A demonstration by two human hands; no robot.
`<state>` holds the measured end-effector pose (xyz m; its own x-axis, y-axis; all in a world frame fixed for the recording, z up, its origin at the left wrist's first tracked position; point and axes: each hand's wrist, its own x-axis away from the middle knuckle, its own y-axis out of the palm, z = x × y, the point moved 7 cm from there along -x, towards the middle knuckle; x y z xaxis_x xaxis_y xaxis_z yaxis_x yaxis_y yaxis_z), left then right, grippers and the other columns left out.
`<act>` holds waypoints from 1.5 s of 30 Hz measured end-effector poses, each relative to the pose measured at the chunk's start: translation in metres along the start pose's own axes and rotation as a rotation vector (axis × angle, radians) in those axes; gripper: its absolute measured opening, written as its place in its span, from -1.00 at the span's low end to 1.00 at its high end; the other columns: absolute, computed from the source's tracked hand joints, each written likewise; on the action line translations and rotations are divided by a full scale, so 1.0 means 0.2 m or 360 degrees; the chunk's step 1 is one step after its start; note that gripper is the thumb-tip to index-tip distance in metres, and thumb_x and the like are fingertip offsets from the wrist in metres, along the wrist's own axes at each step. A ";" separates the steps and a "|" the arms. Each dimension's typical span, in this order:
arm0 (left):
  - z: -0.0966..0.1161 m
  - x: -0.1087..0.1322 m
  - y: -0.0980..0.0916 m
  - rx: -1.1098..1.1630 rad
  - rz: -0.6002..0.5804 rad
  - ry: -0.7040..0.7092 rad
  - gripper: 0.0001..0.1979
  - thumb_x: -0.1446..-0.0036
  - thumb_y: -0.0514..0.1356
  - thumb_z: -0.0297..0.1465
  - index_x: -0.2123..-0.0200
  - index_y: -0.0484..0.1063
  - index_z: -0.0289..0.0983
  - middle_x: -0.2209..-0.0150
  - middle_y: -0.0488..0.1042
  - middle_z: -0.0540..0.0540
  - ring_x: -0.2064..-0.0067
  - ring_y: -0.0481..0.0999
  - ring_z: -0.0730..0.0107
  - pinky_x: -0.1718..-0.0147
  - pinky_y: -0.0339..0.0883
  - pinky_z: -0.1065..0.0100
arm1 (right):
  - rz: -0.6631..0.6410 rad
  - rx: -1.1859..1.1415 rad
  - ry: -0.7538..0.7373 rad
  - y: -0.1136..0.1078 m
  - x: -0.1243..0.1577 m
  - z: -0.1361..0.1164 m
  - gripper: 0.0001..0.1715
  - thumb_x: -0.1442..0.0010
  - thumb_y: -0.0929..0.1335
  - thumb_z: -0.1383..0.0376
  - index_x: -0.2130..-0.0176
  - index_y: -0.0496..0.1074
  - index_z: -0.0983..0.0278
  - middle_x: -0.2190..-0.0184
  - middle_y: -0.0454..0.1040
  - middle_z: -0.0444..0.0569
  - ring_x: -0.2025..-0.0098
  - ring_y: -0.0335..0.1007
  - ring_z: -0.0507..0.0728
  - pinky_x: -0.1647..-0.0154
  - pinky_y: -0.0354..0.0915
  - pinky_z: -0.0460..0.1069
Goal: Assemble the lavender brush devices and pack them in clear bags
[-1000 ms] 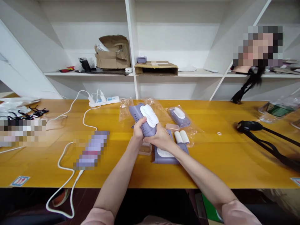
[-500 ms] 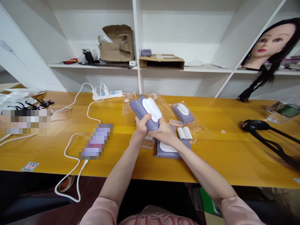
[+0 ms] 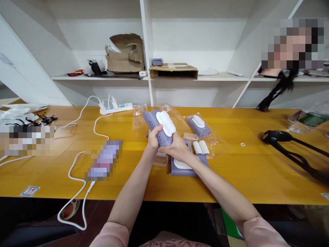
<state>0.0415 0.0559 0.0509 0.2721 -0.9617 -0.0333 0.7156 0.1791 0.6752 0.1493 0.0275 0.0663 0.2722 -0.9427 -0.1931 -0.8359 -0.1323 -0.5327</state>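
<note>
Now both hands are clamped together on a lilac perforated plastic unit [image 3: 152, 120], lifting it just above the middle of a yellow wooden table [image 3: 239, 181]. The left hand [image 3: 155, 139] is wrapping around the unit's body, while the right hand [image 3: 175, 147] is pressing against its lower end from the other side, its fingers meeting the left hand. Holding low on the body looks like the sound way to work: both hands are bracing the unit steadily and leaving a white ribbed insert [image 3: 166, 122] uncovered.

The unit's long axis is tilting from its far upper-left end down toward its near end, which is buried in the hands. The insert is facing upward and slightly right.

Beneath the right forearm, a second lilac unit [image 3: 181, 170] is lying on the table. Farther out, a third lilac unit [image 3: 198, 125] is resting in a clear plastic bag [image 3: 214, 140], near two white rollers [image 3: 200, 147] and a small pink case [image 3: 190, 137]. A clear plastic tray [image 3: 160, 160] is sitting just below the hands.
</note>
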 end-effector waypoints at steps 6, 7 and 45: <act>-0.05 0.02 0.05 0.0029 -0.0275 -0.0221 -0.62 0.19 0.28 -0.18 0.30 0.43 -0.29 0.36 0.53 -0.11 0.29 0.53 0.20 0.28 0.39 0.24 | -0.0152 -0.0450 0.0168 -0.04 -0.03 0.04 -0.29 0.25 0.47 0.17 0.08 0.28 0.29 0.31 0.43 -0.07 0.35 0.35 0.09 0.34 0.30 0.00; -0.05 0.03 0.06 0.0034 -0.0400 -0.0222 -0.59 0.18 0.27 -0.14 0.27 0.43 -0.27 0.35 0.53 -0.11 0.31 0.51 0.23 0.35 0.39 0.27 | -0.0255 -0.0632 0.0202 -0.04 -0.03 0.04 -0.41 0.20 0.44 0.15 0.15 0.31 0.29 0.37 0.42 -0.08 0.43 0.33 0.06 0.40 0.30 -0.01; -0.07 0.10 0.09 -0.0870 -0.0823 -0.0003 -0.30 0.24 0.35 -0.51 -0.05 0.25 -0.21 0.05 0.42 -0.16 0.06 0.44 0.18 0.08 0.31 0.21 | -0.0337 -0.0754 0.0179 -0.16 0.02 0.18 -0.56 0.02 0.35 0.31 0.13 0.18 0.22 0.46 0.39 -0.21 0.52 0.39 0.03 0.42 0.34 -0.02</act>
<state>0.0695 0.0440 0.0523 -0.1861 -0.9514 -0.2454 0.9695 -0.2184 0.1115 0.1943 0.0398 0.0523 0.4275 -0.9038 -0.0180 -0.8989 -0.4229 -0.1150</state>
